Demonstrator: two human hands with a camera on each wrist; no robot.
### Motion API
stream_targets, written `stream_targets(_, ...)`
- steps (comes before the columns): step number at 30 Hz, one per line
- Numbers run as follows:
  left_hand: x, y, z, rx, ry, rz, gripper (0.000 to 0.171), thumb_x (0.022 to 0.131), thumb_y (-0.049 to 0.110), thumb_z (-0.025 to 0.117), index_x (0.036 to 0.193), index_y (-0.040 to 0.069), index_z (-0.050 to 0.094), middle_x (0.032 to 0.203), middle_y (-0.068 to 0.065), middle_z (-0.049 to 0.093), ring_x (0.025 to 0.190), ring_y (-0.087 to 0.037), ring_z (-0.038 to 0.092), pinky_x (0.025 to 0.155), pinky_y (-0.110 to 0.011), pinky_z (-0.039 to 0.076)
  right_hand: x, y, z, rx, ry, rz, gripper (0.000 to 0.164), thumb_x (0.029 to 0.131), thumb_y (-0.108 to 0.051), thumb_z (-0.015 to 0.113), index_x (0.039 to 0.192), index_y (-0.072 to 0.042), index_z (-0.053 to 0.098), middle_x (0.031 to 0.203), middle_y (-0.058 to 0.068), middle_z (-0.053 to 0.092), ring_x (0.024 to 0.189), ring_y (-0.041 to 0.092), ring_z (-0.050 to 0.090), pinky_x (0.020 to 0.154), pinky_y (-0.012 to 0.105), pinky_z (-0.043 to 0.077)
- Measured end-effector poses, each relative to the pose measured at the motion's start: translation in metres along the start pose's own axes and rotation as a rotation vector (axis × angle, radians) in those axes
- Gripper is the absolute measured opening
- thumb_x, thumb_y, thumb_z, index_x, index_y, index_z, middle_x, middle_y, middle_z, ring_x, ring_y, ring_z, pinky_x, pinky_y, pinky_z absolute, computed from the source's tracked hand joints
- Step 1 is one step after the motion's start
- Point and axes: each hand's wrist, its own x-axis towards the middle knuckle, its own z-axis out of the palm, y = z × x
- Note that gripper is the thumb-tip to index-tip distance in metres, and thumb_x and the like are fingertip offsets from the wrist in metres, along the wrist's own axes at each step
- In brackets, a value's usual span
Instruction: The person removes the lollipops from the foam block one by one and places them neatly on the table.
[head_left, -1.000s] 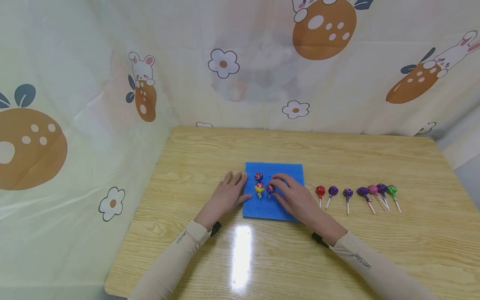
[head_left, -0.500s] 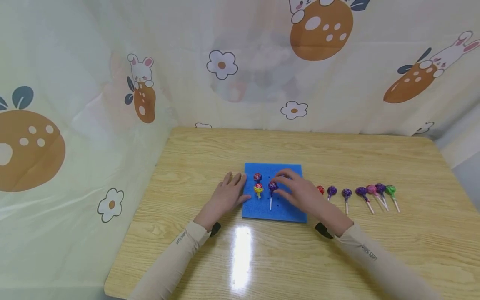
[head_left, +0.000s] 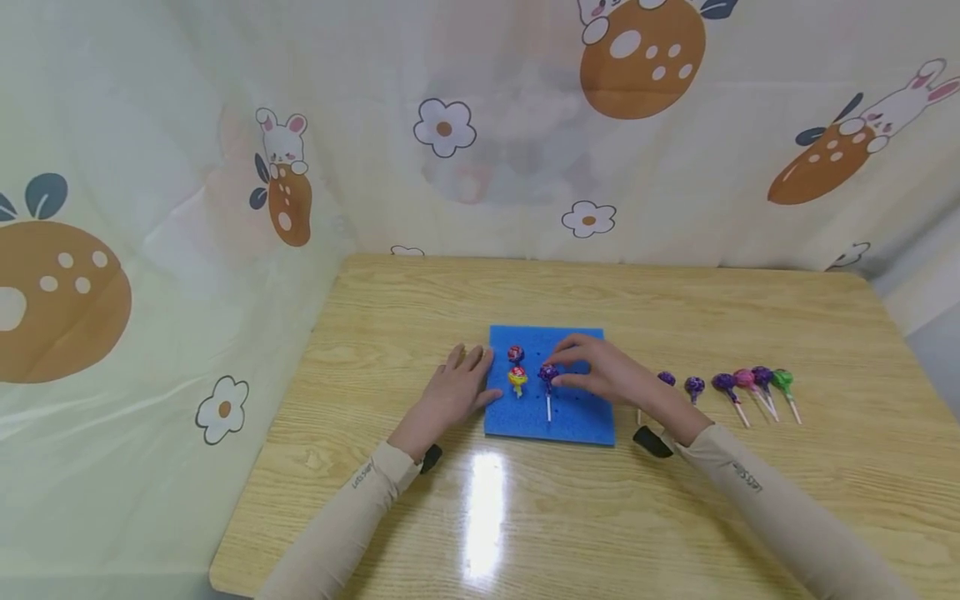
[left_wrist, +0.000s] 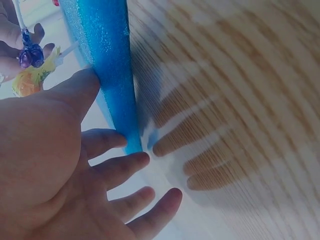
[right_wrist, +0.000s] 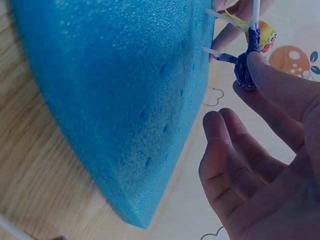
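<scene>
A purple-wrapped lollipop is pinched by its candy head between the thumb and forefinger of my right hand, its white stick pointing down over the blue foam block. The right wrist view shows the remaining fingers loosely bent, away from the lollipop. Small holes dot the foam's top. On its left part stand a yellow lollipop and, behind that, a red and purple lollipop, sticks in the foam. My left hand lies with spread fingers at the foam's left edge, thumb touching it.
On the wooden table, right of the foam, lie several lollipops, among them purple, pink and green ones. My right forearm partly covers the nearest. A patterned curtain hangs behind and to the left.
My right hand has raised the purple lollipop, so its full stick now shows, and shifted it slightly right. The left hand has stayed in place.
</scene>
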Motion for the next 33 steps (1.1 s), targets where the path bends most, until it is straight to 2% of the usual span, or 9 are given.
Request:
stream_targets(8, -0.002, 0.001, -0.004, 0.004, -0.02, -0.01, 0.074, 0.103, 0.054, 0.045, 0.161, 0.014, 0.023, 0.166, -0.012, 0.027, 0.154, -0.04, 0.018, 0.118, -0.058, 0.035, -0.001, 0.002, -0.003, 0.02, -0.005, 0.014, 0.029, 0.093, -0.02, 0.073, 0.121, -0.013, 0.074, 0.118, 0.006, 0.067, 0.11, 0.026, 0.062, 0.088, 0.049, 0.055)
stream_targets(14, -0.002, 0.002, -0.005, -0.003, -0.015, -0.003, 0.074, 0.103, 0.053, 0.046, 0.161, 0.014, 0.024, 0.166, -0.013, 0.027, 0.154, -0.041, 0.019, 0.117, -0.058, 0.035, -0.004, 0.004, -0.005, 0.012, 0.011, 0.019, 0.028, 0.092, -0.021, 0.074, 0.119, -0.014, 0.075, 0.116, 0.007, 0.067, 0.105, 0.026, 0.063, 0.079, 0.039, 0.054)
stream_targets(20, 0.0, 0.002, -0.002, 0.002, -0.024, -0.007, 0.074, 0.103, 0.054, 0.045, 0.162, 0.014, 0.022, 0.166, -0.013, 0.025, 0.154, -0.04, 0.017, 0.118, -0.058, 0.034, -0.008, 0.006, -0.005, 0.037, 0.001, 0.035, 0.028, 0.093, -0.021, 0.073, 0.12, -0.014, 0.075, 0.117, 0.006, 0.068, 0.109, 0.025, 0.062, 0.085, 0.047, 0.055)
stream_targets(26, -0.001, 0.003, -0.003, 0.0, -0.026, -0.002, 0.074, 0.103, 0.053, 0.046, 0.161, 0.013, 0.024, 0.166, -0.013, 0.026, 0.154, -0.041, 0.018, 0.118, -0.058, 0.034, -0.011, 0.008, -0.005, 0.039, -0.016, 0.045, 0.029, 0.095, -0.023, 0.071, 0.122, -0.015, 0.073, 0.118, 0.004, 0.068, 0.109, 0.023, 0.062, 0.086, 0.043, 0.055)
stream_targets(33, -0.002, 0.003, -0.005, -0.015, -0.017, -0.001, 0.074, 0.103, 0.052, 0.046, 0.161, 0.013, 0.024, 0.166, -0.014, 0.026, 0.154, -0.042, 0.018, 0.118, -0.059, 0.033, -0.016, 0.011, -0.01, 0.028, -0.018, 0.052, 0.029, 0.095, -0.023, 0.071, 0.123, -0.016, 0.073, 0.12, 0.004, 0.068, 0.112, 0.025, 0.062, 0.087, 0.046, 0.055)
